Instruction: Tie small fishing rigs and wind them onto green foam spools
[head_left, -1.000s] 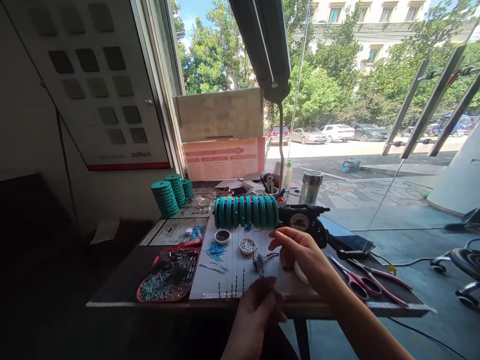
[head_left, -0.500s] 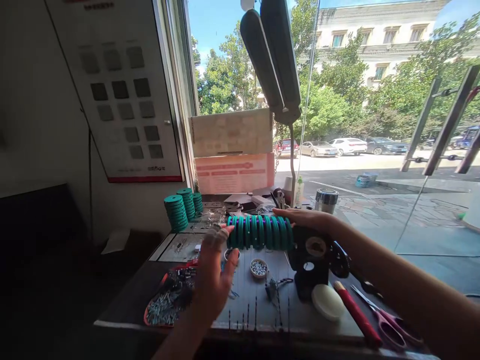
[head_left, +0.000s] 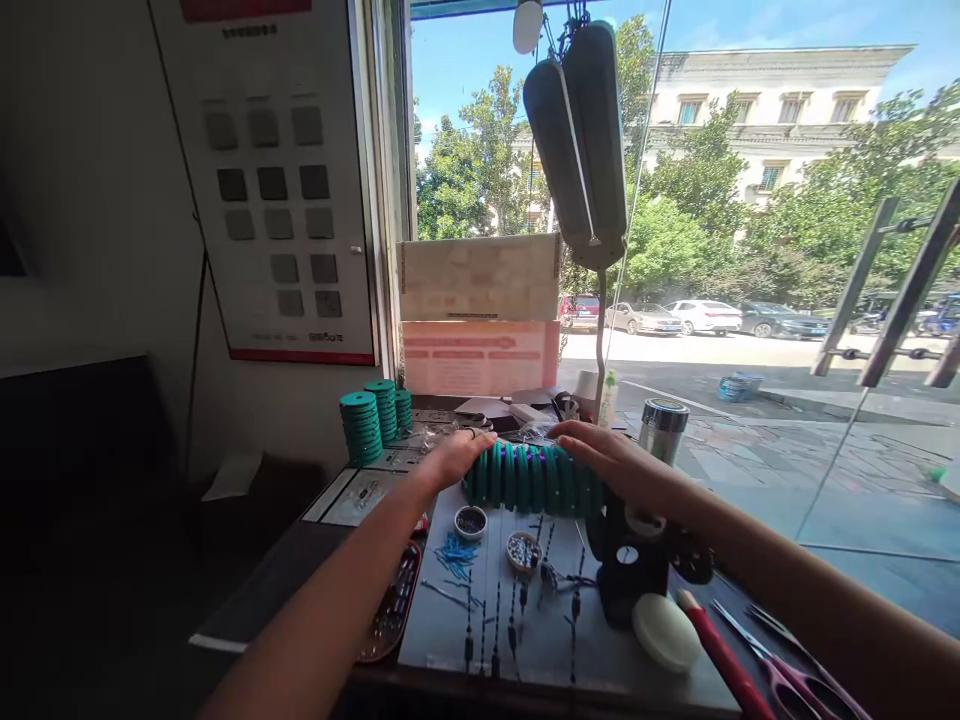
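Green rings [head_left: 525, 478] sit in a row beside a black machine [head_left: 622, 595]. The left hand [head_left: 456, 456] touches their left end, the right hand [head_left: 604, 452] their right end; I cannot tell if either grips. Words [head_left: 325, 337] on the poster [head_left: 289, 240] are too blurry to read. One white bowl [head_left: 471, 539] holds dark bits [head_left: 470, 520], another bowl [head_left: 519, 571] silvery beads [head_left: 524, 550]; the red tray [head_left: 416, 572] has shiny bits [head_left: 395, 605].

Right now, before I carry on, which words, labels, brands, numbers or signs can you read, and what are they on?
None can be read with certainty.
Wall poster: heading and bottom lines, too blurred to read.
Pink sheet by the window: several printed lines, too blurred.
Cream panel above it: faint marks along the lower edge, too small.
Parked cars outside: any plates are too small to read.
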